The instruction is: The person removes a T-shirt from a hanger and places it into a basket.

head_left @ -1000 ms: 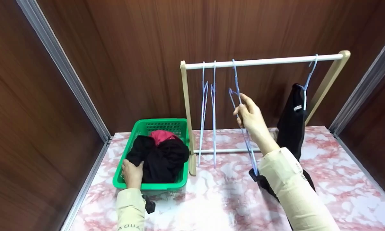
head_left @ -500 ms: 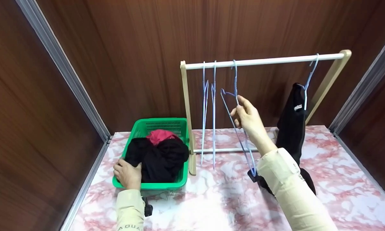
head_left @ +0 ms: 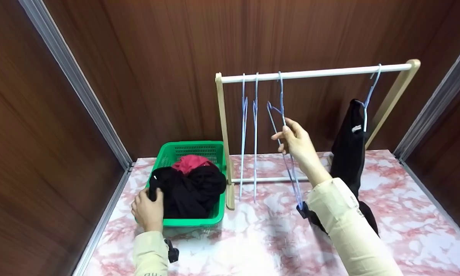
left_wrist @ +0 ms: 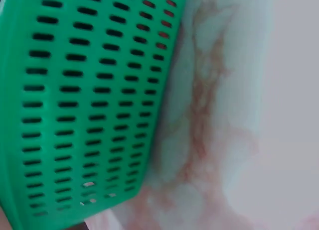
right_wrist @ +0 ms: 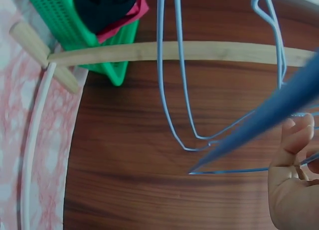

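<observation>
In the head view, my left hand (head_left: 148, 209) is at the left rim of the green basket (head_left: 193, 221). A fold of a black garment (head_left: 187, 191) is pinched between its thumb and fingers, with a small white mark on the cloth nearby. Beside it in the basket lies a red-pink cloth (head_left: 191, 163). My right hand (head_left: 299, 143) grips the side of a thin blue hanger (head_left: 281, 97) whose hook sits on the white rail. That same hand (right_wrist: 294, 180) shows at the edge of the right wrist view. The left wrist view catches only the basket's slotted wall (left_wrist: 89, 105).
The wooden-ended rack with its white rail (head_left: 322, 73) stands right of the basket. Two bare hangers (head_left: 255, 134) hang at its left end. A black garment (head_left: 348, 153) hangs from another hanger on the right. Brown panels (head_left: 168, 57) enclose the marbled surface (head_left: 253, 237).
My left hand has shifted left and outward over the basket rim, drawing black cloth with it. The held hanger has swung slightly, while my right hand stays nearly in place.
</observation>
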A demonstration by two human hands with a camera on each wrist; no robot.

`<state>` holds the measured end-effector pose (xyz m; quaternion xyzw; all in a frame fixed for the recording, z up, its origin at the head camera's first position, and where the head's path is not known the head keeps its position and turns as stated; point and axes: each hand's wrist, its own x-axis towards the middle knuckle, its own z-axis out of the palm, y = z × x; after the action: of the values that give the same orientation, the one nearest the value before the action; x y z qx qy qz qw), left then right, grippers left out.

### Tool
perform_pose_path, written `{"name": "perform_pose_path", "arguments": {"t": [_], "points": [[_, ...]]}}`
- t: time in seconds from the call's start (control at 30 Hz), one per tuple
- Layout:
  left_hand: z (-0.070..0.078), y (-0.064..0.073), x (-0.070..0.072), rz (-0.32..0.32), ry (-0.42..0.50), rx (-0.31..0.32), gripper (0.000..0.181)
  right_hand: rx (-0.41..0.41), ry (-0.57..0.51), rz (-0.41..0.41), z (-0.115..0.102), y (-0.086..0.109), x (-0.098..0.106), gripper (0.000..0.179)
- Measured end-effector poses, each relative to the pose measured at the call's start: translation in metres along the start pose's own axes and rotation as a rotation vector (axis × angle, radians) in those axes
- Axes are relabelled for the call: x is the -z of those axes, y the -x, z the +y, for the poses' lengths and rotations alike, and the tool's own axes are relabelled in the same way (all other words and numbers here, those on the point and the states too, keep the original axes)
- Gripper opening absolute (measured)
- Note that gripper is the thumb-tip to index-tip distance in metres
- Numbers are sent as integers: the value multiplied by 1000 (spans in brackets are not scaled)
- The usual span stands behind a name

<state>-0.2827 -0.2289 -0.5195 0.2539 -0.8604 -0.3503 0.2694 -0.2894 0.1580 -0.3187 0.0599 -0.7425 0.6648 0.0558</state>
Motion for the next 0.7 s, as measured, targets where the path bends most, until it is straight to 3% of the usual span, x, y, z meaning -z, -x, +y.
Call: {"name": "perform_pose_path", "arguments": {"t": [0.17,0.3,0.43,0.57,0.7], "points": [[-10,2,0,138,70,-40,32,5,-3,-3,1,0,-1,49],[-12,0,2,162,131,-35,31,-29,13,-23,-2,1,0,50],[-11,-3,5,110,137,10,37,-101,118,-63,-10,6,4,53],[-9,-5,9,1,73,35,43,-146,284,-84,-24,13,11,59],[-8,-7,14,-108,30,66,50,-142,318,-61,-40,22,18,62]]}}
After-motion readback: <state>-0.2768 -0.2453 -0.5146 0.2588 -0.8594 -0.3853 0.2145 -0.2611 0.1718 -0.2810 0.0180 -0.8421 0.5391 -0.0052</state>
